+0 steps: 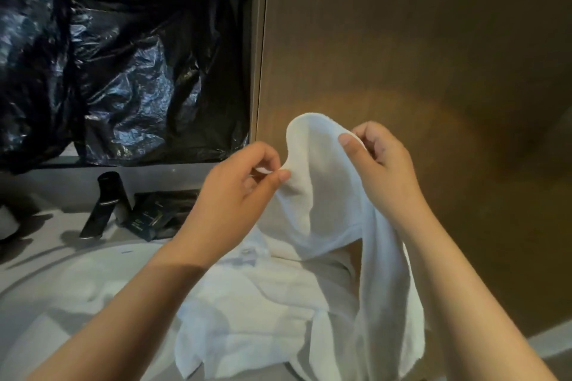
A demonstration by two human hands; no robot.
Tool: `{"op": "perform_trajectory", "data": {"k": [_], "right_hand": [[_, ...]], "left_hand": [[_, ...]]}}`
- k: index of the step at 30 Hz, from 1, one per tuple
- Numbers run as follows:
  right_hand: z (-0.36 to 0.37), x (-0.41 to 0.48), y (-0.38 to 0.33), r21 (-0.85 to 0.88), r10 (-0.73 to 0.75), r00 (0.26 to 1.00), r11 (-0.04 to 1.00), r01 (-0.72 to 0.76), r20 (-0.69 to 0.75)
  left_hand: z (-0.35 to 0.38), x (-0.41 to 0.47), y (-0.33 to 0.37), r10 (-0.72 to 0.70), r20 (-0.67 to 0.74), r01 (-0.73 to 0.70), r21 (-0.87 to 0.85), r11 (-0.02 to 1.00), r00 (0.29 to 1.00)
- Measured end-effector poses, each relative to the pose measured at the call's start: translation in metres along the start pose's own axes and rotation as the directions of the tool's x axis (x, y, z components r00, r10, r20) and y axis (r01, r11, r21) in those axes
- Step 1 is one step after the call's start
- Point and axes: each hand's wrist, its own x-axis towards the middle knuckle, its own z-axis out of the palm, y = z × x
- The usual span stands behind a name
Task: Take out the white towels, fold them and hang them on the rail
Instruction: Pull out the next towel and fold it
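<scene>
At frame centre, 1 soft white cloth towel (328,195) is pinched along its top edge by left hand (238,195) and right hand (380,164), hanging lengthwise downward.

L hand (244,192) & R hand (380,164) raised, fingers pinching.

Fingertips of right hand (383,170) hidden behind towel (325,189). Most of the basin (102,260) sits under the towel pile (247,303). Print on dark packets (148,216) too small to read. Top and left edges cut off the black plastic sheet (108,40).
</scene>
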Motion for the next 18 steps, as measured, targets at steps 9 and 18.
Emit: {"op": "perform_trajectory", "data": {"k": [9, 18], "right_hand": [[0.015, -0.064, 0.090, -0.267, 0.363, 0.905, 0.915, -0.302, 0.223], [0.038, -0.103, 0.096, -0.143, 0.443, 0.824, 0.896, -0.421, 0.354]], "left_hand": [[0.045, -0.065, -0.072, -0.365, 0.284, 0.352, 0.100, 0.931, 0.887], [0.011, -0.108, -0.121, -0.609, 0.070, 0.612, -0.040, 0.790, 0.790]]}}
